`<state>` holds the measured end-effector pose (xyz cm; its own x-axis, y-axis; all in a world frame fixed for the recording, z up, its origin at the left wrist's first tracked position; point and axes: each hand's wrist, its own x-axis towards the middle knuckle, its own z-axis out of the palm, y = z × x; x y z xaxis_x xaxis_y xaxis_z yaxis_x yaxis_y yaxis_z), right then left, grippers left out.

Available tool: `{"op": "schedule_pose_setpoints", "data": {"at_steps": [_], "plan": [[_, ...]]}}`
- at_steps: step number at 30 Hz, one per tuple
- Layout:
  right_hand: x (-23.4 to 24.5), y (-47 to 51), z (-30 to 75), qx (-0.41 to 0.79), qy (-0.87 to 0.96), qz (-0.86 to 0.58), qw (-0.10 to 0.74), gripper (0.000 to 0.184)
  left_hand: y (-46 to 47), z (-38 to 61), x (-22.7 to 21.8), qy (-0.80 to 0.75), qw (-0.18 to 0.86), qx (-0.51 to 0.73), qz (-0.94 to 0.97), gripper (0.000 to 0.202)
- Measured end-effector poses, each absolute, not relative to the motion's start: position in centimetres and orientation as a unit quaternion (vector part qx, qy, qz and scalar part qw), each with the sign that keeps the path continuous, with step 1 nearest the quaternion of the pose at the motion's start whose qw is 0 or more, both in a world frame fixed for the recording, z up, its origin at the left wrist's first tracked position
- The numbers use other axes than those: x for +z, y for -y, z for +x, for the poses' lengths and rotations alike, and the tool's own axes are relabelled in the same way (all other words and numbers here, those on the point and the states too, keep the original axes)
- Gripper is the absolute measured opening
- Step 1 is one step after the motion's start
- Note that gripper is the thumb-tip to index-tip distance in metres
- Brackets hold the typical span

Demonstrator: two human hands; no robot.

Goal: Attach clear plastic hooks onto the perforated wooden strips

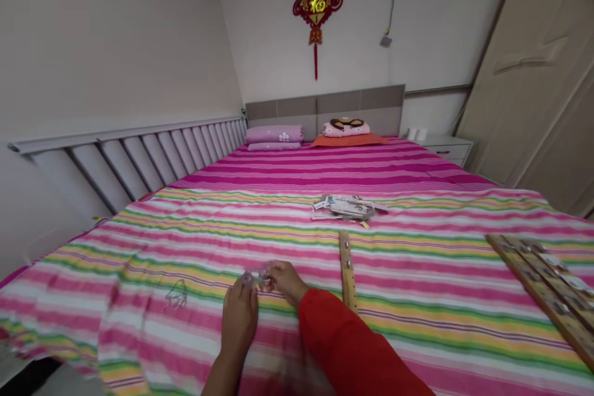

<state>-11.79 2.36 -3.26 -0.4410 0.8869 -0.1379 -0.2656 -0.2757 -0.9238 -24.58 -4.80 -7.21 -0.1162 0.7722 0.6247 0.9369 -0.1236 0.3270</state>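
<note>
My left hand [240,306] is closed, fingertips pinching the left end of a small clear plastic packet [257,277]. My right hand [286,281], in a red sleeve, pinches its right end, where something shiny and metallic shows. The packet is too small and blurred to make out its contents. Both hands are just above a striped cloth [195,328]. To their right lies a narrow wooden strip [347,269] with metal hardware at its far end. A tangle of thin wire or cord [177,295] rests to the left of my left hand.
Clear plastic packaging [346,206] lies farther back on the bed. Several wooden strips with metal hardware [542,288] lie at the right. A railing [139,161] runs along the left side; folded bedding [273,135] sits by the headboard [362,105].
</note>
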Motion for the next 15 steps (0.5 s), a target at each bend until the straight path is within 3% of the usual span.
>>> {"op": "schedule_pose_setpoints", "data": {"at_steps": [7,15], "plan": [[-4.7,-2.2,-11.9,0.612,0.544,-0.432,0.378,0.025,6.2,-24.4,-6.8,0.659,0.049,-0.447,-0.603,0.028],[-2.9,-0.7,-9.8,0.391,0.666,-0.485,0.410,0.021,7.1,-24.3,-5.4,0.640,0.128,-0.494,-0.575,0.017]]}}
